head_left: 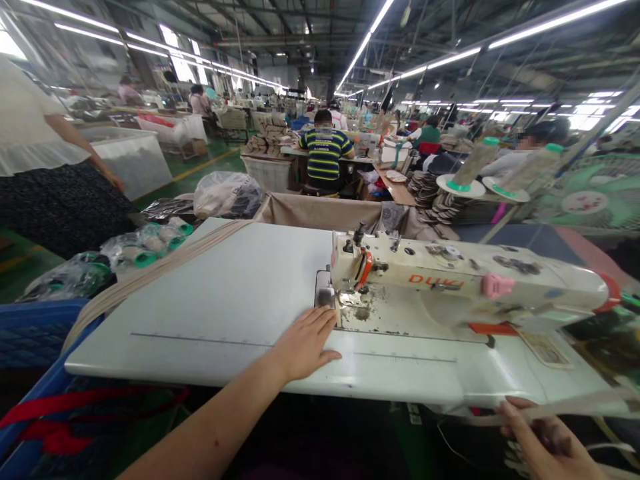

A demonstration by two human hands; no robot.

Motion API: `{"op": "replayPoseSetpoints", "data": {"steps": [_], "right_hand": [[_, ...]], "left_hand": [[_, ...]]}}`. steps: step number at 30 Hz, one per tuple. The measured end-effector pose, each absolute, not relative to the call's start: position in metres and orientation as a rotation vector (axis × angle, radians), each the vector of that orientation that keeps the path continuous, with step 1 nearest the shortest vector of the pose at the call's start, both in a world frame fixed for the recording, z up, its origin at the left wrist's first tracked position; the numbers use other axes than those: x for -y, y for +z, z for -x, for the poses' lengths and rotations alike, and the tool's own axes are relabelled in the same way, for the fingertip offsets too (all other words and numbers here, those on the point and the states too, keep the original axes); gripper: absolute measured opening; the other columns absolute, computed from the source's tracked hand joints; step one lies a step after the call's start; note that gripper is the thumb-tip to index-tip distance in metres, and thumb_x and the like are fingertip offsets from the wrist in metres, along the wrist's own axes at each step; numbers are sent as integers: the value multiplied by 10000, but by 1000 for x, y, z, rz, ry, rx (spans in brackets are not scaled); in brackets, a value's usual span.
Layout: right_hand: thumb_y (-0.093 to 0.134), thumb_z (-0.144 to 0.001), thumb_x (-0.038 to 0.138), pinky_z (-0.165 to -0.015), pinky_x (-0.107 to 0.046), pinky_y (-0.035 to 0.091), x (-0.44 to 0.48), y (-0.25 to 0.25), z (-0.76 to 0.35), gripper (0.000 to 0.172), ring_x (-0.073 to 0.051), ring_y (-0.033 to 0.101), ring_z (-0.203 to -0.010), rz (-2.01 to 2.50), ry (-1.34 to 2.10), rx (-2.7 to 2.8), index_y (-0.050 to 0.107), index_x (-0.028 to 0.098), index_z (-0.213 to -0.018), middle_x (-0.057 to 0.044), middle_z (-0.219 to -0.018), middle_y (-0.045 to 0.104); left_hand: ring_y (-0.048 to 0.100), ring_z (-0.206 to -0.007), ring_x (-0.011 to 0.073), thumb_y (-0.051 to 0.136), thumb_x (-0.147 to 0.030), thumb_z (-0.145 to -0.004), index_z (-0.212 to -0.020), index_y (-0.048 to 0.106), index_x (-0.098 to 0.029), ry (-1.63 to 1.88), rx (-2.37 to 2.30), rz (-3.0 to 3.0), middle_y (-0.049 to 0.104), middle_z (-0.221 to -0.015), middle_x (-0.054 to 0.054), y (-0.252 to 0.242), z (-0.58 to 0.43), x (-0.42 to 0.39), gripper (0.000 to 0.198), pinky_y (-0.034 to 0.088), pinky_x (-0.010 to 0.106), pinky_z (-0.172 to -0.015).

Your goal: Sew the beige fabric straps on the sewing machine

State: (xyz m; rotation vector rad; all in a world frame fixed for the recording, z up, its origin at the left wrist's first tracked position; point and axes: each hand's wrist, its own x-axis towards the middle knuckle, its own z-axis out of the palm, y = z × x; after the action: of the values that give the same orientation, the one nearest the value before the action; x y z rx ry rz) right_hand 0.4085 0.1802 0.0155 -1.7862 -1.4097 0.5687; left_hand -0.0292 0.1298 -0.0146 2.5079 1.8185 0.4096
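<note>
My left hand lies flat on the white sewing table, fingers stretched toward the needle area of the cream sewing machine. It holds nothing. My right hand is below the table's front edge at the lower right, its fingers pinched on a beige webbing strap that runs off to the right. Another length of beige strap lies along the table's left edge.
Blue crates with red webbing stand at the left. Bagged thread cones lie behind them. A person in dark clothes stands at the far left. A seated person in a striped shirt works ahead. Thread cones stand at the right.
</note>
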Motion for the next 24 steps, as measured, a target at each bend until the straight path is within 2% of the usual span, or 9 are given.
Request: {"op": "replayPoseSetpoints", "data": {"steps": [4, 9, 13, 19, 24], "right_hand": [[803, -615, 647, -597, -328, 571, -171, 38, -365, 547, -240, 645, -622, 1634, 847, 1414, 714, 235, -964, -55, -701, 699], [688, -766, 730, -546, -269, 548, -157, 33, -332, 546, -182, 598, -539, 1457, 1065, 1662, 755, 216, -938, -45, -686, 684], [620, -854, 719, -539, -254, 539, -145, 13, -310, 571, -183, 611, -560, 1416, 1223, 1773, 762, 199, -1042, -36, -676, 671], [597, -910, 649, -658, -270, 556, -137, -9, -287, 493, -206, 660, -658, 1332, 1204, 1933, 746, 204, -1063, -30, -703, 683], [528, -964, 610, -686, -260, 549, -138, -4, -275, 463, -199, 662, -681, 1290, 1192, 2021, 732, 213, -1090, -26, -729, 688]], "left_hand": [[281, -1532, 268, 304, -699, -1008, -1580, 298, -153, 429, -1823, -2512, 366, -1629, 126, -17, 30, -132, 791, 207, 438, -1267], [276, -1534, 273, 308, -667, -1023, -1566, 341, -162, 456, -1851, -2480, 406, -1610, 115, -16, 32, -143, 742, 220, 460, -1262], [315, -1516, 287, 327, -635, -1033, -1530, 408, -168, 483, -1884, -2444, 436, -1592, 108, -14, 33, -152, 688, 241, 482, -1254], [342, -1502, 288, 341, -608, -1040, -1498, 444, -156, 493, -1888, -2422, 459, -1575, 113, -15, 34, -157, 652, 246, 490, -1254], [318, -1514, 296, 364, -596, -1040, -1518, 413, -156, 500, -1876, -2393, 422, -1600, 110, -14, 35, -158, 652, 258, 511, -1252]]}}
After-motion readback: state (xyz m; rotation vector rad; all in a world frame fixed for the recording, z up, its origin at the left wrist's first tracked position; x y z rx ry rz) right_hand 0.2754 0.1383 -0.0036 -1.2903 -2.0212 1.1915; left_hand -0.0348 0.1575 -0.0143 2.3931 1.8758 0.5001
